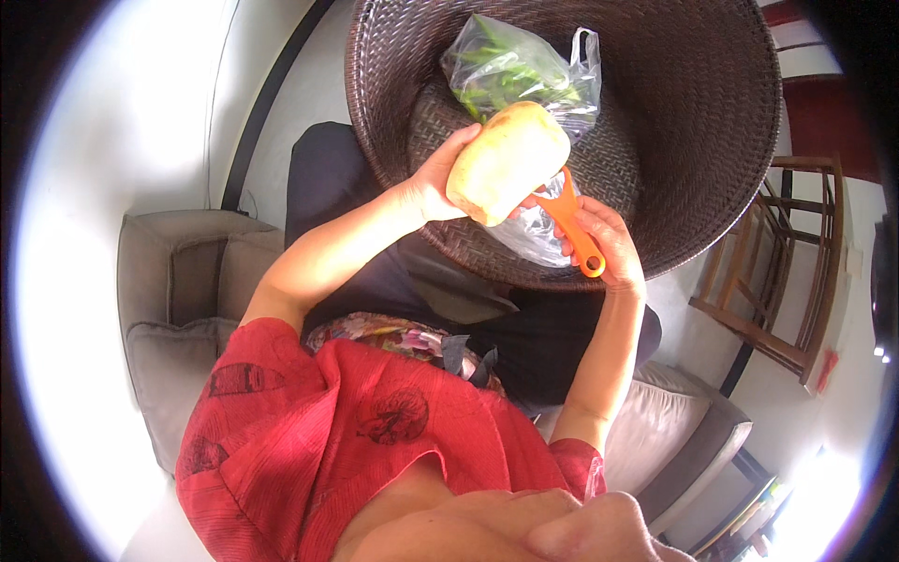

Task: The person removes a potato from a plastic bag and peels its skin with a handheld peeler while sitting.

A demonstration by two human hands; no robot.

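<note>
My left hand (442, 172) grips a thick, pale yellow root vegetable (513, 161) from its left side, holding it above a woven basket. A few brownish marks show on its ends. In my right hand (604, 228) is an orange peeler (572, 221), its ring-ended handle slanting down towards my wrist. The peeler's head lies close against the vegetable's lower right side; its blade is too hidden to tell whether it touches. Beyond the vegetable, a clear plastic bag (516, 67) with green vegetables lies in the basket. More clear plastic (530, 239) shows below my hands.
The large dark woven basket (709, 140) has a high round wall and stands against my knees. Grey sofa parts (182, 267) flank me on the left, with a sofa cushion (667, 414) on the right. A wooden chair (779, 274) stands past the basket's right side.
</note>
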